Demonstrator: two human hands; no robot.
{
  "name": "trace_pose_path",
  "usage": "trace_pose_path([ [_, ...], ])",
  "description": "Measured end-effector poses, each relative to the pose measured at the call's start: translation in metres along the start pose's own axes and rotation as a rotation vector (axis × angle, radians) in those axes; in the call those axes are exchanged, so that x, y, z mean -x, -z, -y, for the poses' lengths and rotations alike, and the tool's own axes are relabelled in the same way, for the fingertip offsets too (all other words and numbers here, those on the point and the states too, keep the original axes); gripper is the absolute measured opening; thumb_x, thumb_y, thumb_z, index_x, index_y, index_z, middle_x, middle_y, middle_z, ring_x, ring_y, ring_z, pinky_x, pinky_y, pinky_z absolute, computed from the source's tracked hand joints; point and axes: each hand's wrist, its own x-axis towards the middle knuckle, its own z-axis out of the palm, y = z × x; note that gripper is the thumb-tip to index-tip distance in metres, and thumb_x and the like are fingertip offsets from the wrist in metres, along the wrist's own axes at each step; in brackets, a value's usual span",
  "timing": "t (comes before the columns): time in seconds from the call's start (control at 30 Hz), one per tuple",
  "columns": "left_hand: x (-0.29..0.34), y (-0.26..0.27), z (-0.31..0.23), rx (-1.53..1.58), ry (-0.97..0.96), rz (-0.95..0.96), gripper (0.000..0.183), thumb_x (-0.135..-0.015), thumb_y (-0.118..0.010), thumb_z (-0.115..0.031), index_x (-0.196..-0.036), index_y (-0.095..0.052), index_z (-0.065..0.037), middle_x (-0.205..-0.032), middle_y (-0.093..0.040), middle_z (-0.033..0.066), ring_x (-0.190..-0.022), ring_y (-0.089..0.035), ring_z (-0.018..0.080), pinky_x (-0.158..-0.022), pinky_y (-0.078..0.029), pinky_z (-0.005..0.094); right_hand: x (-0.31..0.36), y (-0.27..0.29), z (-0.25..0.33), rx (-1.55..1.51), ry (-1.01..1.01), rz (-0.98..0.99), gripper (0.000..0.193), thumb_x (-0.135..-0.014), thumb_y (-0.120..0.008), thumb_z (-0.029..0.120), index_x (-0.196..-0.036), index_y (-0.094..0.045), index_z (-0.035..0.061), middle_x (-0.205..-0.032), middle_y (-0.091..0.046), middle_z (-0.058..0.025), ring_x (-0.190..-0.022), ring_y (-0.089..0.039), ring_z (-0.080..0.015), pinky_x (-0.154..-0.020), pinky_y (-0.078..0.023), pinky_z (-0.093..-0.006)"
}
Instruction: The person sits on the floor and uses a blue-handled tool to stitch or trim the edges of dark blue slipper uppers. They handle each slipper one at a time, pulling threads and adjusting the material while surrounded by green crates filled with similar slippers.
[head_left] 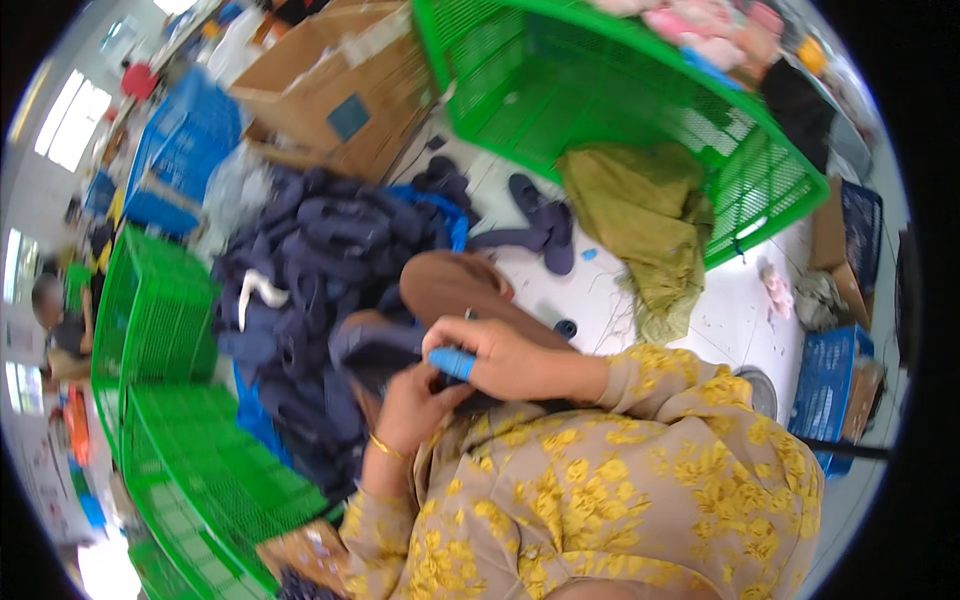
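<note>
My left hand (408, 408), with a thin gold bracelet at the wrist, is closed low over my lap. My right hand (505, 365) meets it from the right, fingers curled, a blue wrap (452, 364) around one finger. A dark navy slipper (375, 347) of soft fabric is between and just beyond the hands, next to my brown-trousered knee (450, 285). The fingers hide the part being gripped. To the left lies a big heap of similar navy slippers (340, 225), with a white curved piece (262, 294) on top.
Green plastic crates (190, 440) border the heap on the left. A large green crate (510, 110) stands ahead, an olive cloth (640, 190) hanging from it. Loose navy slippers (545, 225) and a small dark spool (566, 328) lie on the floor. Behind the heap is a cardboard box (330, 90).
</note>
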Motion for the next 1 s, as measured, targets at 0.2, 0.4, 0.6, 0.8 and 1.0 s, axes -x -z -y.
trace_pose_path([
  [0.2, 0.026, 0.051, 0.005, -0.924, -0.121, 0.123, 0.025, -0.066, -0.076, -0.027, -0.079, -0.065, -0.009, -0.08, -0.065, 0.0087, -0.083, -0.06, 0.0301, -0.08, -0.044, 0.044, -0.001, 0.022, 0.071, -0.284, -0.065, 0.13, 0.011, -0.093, -0.061, 0.007, -0.103, -0.06, 0.0031, -0.082, -0.058, -0.0002, -0.068, -0.051, -0.0044, -0.061, -0.041, -0.0207],
  [0.4, 0.052, 0.035, 0.014, -0.882, -0.108, 0.174, 0.017, -0.066, -0.074, -0.023, -0.076, -0.065, -0.011, -0.086, -0.065, 0.0059, -0.088, -0.058, 0.0266, -0.083, -0.043, 0.0396, 0.002, 0.035, 0.073, -0.37, -0.099, 0.162, 0.004, -0.094, -0.056, 0.005, -0.093, -0.057, 0.0005, -0.075, -0.057, -0.0024, -0.059, -0.048, -0.0053, -0.054, -0.036, -0.0199],
  [0.6, 0.065, 0.015, 0.017, -0.774, -0.218, -0.419, 0.042, -0.06, -0.082, -0.017, -0.094, -0.06, -0.009, -0.092, -0.058, 0.0049, -0.094, -0.055, 0.0296, -0.088, -0.041, 0.0429, -0.008, 0.008, -0.007, -0.028, -0.218, 0.194, 0.011, -0.095, -0.063, 0.017, -0.1, -0.063, 0.0077, -0.078, -0.053, 0.0049, -0.062, -0.041, -0.0052, -0.058, -0.036, -0.023],
  [0.8, 0.091, -0.008, 0.049, -0.429, 0.049, -0.491, 0.031, -0.069, -0.081, -0.021, -0.091, -0.064, -0.008, -0.086, -0.057, 0.0065, -0.084, -0.054, 0.0284, -0.078, -0.042, 0.0404, -0.021, -0.024, -0.041, 0.294, -0.135, 0.466, 0.015, -0.089, -0.06, 0.007, -0.103, -0.065, 0.005, -0.088, -0.068, -0.013, -0.076, -0.065, -0.026, -0.071, -0.05, -0.0339],
  [1.0, 0.096, -0.011, 0.049, -0.084, 0.174, -0.53, 0.018, -0.074, -0.075, -0.01, -0.088, -0.066, -0.006, -0.084, -0.058, 0.009, -0.083, -0.053, 0.0296, -0.074, -0.042, 0.0377, -0.027, -0.036, -0.059, 0.344, -0.148, 0.554, 0.033, -0.074, -0.055, -0.005, -0.103, -0.068, 0.004, -0.09, -0.068, -0.0181, -0.084, -0.066, -0.0352, -0.076, -0.052, -0.0384],
])
